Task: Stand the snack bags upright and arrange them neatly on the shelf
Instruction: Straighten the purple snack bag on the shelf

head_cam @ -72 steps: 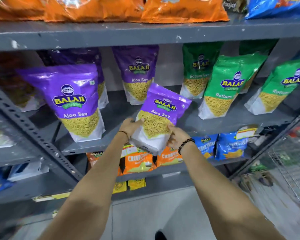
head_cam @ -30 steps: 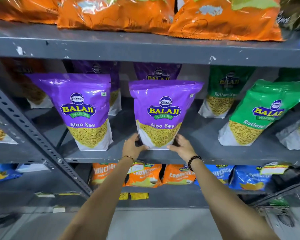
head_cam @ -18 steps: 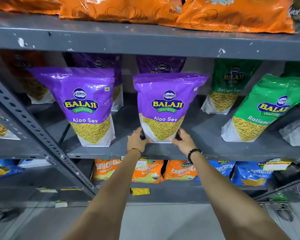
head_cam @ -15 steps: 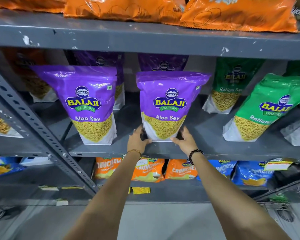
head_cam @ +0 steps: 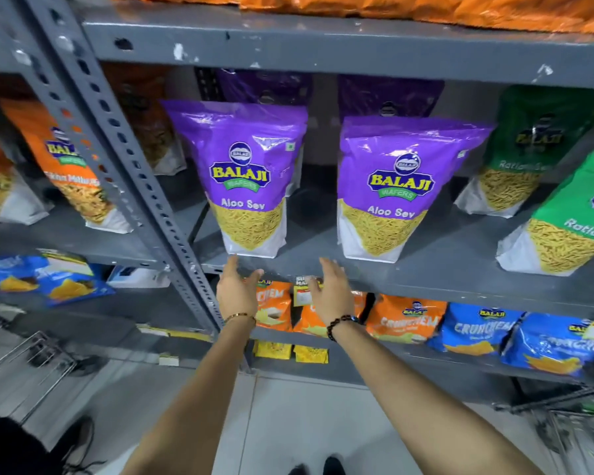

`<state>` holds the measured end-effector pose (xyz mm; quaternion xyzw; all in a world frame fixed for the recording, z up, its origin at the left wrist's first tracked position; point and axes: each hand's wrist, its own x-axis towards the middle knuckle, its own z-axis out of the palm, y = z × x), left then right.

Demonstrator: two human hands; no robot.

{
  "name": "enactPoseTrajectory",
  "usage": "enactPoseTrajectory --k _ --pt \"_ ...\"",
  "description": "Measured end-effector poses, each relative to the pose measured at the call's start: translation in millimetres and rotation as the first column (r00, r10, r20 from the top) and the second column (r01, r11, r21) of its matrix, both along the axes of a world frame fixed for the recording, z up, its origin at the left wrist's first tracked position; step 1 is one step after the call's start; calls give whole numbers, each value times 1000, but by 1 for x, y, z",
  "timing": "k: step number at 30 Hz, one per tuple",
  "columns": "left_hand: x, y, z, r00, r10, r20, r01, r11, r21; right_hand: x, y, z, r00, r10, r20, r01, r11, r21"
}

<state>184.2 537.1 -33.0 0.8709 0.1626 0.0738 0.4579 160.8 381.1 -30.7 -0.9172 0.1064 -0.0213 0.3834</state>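
Two purple Aloo Sev bags stand upright side by side on the grey middle shelf (head_cam: 426,282): the left bag (head_cam: 247,180) and the right bag (head_cam: 398,190). More purple bags stand dimly behind them. My left hand (head_cam: 237,289) is open just below the left bag's base, at the shelf edge. Below the gap between the two bags my right hand (head_cam: 331,291) is open, palm facing left. Neither hand holds anything. Green Ratlami Sev bags (head_cam: 570,217) lean at the right of the same shelf.
A perforated grey upright post (head_cam: 127,166) slants just left of my hands. Orange bags (head_cam: 72,176) stand in the left bay. Orange and blue Crunchem bags (head_cam: 477,330) fill the shelf below. A wire basket (head_cam: 21,368) sits on the floor at left. A shelf overhead carries orange bags.
Both hands have let go of the right purple bag, which now stands upright, and have shifted left and down toward the left bag. The view has swung left.
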Motion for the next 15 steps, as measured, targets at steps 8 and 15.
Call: enactPoseTrajectory --k 8,15 --pt "44 30 10 993 -65 -96 66 998 3 60 56 7 993 32 -112 -18 993 120" --pt "53 30 12 999 -8 -32 5 995 -97 81 57 -2 996 -16 -90 26 994 107"
